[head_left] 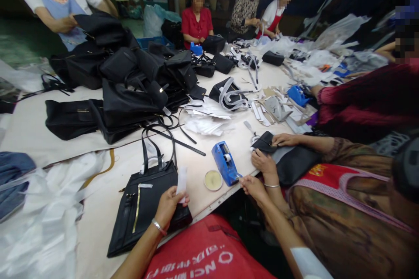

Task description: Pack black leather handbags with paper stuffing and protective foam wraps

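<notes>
A small white strip [182, 183] is pinched between the thumb and fingers of my left hand [169, 205], which is over the right part of a black handbag [144, 205]. The handbag lies on the table with its gold zip facing up and its handles pointing away from me. My right hand [254, 188] is closed at the cutting end of a blue tape dispenser [225, 163], its fingertips on the tape end there. Between the handbag and the dispenser sits a round tin [213, 180] with yellowish contents.
Black bags [131, 96] are piled at the back left. White paper sheets [207, 115] lie mid-table, with white wrapping [42, 222] at the left. Close on the right, a person's hands [266, 163] hold a black pouch [264, 142]. Other people work across the table.
</notes>
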### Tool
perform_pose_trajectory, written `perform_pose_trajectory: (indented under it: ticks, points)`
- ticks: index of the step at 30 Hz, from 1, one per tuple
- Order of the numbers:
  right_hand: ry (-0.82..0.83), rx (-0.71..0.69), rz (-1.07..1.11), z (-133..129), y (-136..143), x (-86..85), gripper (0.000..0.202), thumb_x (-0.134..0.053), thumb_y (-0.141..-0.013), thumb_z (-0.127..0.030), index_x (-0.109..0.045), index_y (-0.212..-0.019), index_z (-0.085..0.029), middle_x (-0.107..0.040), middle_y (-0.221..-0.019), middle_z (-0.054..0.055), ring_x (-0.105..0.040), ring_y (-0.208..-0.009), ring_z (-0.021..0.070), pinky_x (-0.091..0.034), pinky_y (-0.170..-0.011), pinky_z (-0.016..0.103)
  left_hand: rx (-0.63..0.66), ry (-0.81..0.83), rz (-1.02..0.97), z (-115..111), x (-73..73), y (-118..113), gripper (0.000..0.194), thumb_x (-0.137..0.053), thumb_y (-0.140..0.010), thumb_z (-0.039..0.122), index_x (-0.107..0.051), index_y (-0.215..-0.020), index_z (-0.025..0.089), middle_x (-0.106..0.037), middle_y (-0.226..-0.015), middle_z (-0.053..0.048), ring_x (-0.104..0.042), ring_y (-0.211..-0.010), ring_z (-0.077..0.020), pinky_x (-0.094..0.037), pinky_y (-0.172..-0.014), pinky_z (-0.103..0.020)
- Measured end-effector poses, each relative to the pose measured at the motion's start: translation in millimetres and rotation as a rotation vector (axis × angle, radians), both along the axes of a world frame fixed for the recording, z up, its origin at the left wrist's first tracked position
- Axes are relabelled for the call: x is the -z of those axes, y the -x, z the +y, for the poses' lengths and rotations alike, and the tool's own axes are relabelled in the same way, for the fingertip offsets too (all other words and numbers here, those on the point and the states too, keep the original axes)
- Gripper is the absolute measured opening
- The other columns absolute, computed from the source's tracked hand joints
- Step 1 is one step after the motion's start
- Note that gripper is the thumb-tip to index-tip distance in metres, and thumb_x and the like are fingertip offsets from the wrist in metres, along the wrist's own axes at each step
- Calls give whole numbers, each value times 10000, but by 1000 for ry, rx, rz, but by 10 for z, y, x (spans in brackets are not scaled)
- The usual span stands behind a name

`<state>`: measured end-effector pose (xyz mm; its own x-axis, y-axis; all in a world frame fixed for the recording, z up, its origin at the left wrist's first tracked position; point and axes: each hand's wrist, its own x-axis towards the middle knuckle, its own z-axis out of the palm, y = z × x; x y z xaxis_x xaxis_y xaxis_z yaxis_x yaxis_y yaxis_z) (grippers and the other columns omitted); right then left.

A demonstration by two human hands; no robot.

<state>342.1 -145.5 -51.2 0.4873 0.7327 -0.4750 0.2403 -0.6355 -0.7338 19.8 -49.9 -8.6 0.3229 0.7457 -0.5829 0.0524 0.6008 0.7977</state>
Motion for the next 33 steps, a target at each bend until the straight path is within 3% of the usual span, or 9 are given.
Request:
perform_pose_trajectory:
  ticks: [7, 10, 13, 15, 17, 19, 22, 30, 33]
  points:
    - [98, 0, -20, -66, -8, 25, 206, -498, -761, -361, -549, -667, -184, -626, -651, 53, -556, -536, 136, -446, -518, 255, -47, 30, -42, 3, -1, -3, 271, -705, -652, 347, -544, -737, 146, -644, -647, -11, -597, -528, -124, -461, -523, -237]
    - [148, -60, -153, -144, -4, -48, 207, -518, -741, -309, -511, -566, -197, -589, -585, 62, -566, -575, 183, -418, -548, 285, -66, 15, -71, -2, 42, 6, 285, -709, -644, 348, -524, -726, 148, -625, -623, -5, -582, -494, -119, -451, -487, -235]
    - [90, -193, -308, -111, 212, -163, 179, -499, -771, -331, -565, -653, -214, -612, -628, 58, -583, -637, 220, -410, -599, 309, -91, 25, -78, 5, 91, 5, 291, -705, -646, 342, -505, -734, 148, -611, -612, -4, -583, -492, -120, -442, -465, -227]
    - [-55, -313, -219, 17, 529, -271, 196, -468, -813, -371, -603, -807, -228, -640, -705, 42, -587, -662, 210, -424, -619, 299, -99, 25, -79, 11, 117, 0, 279, -691, -656, 331, -499, -744, 149, -601, -606, 1, -577, -487, -117, -436, -455, -223]
    - [-201, -424, 14, 223, 922, -386, 234, -444, -845, -389, -605, -906, -230, -642, -747, 28, -574, -643, 181, -437, -605, 274, -90, 15, -76, 15, 132, -4, 252, -667, -673, 321, -500, -752, 148, -594, -605, 4, -567, -482, -113, -431, -446, -220]
    - [-296, -533, 175, 461, 1279, -476, 232, -434, -864, -367, -608, -932, -229, -633, -759, 17, -564, -636, 159, -439, -595, 253, -62, -4, -69, 19, 132, -3, 223, -646, -685, 307, -511, -755, 145, -593, -611, 1, -559, -483, -109, -425, -442, -216]
    - [-397, -673, 196, 757, 1590, -522, 208, -429, -876, -297, -621, -922, -232, -624, -758, 2, -568, -669, 146, -432, -633, 244, -22, -32, -68, 23, 108, 1, 203, -632, -690, 292, -541, -781, 134, -596, -621, -5, -550, -483, -102, -415, -440, -207]
    - [-528, -915, -33, 1002, 1591, -488, 188, -451, -860, -222, -627, -919, -250, -651, -920, 39, -589, -872, 191, -406, -784, 285, 5, -33, -164, 36, 17, 45, 196, -594, -732, 288, -584, -847, 129, -600, -645, -12, -530, -498, -90, -392, -454, -199]
    - [-476, -892, -70, 1062, 1566, -449, 180, -501, -833, -231, -571, -998, -249, -647, -844, 27, -602, -818, 193, -409, -739, 288, 28, -7, -193, 58, 3, 70, 189, -595, -728, 282, -594, -839, 130, -599, -644, -13, -517, -493, -86, -388, -455, -201]
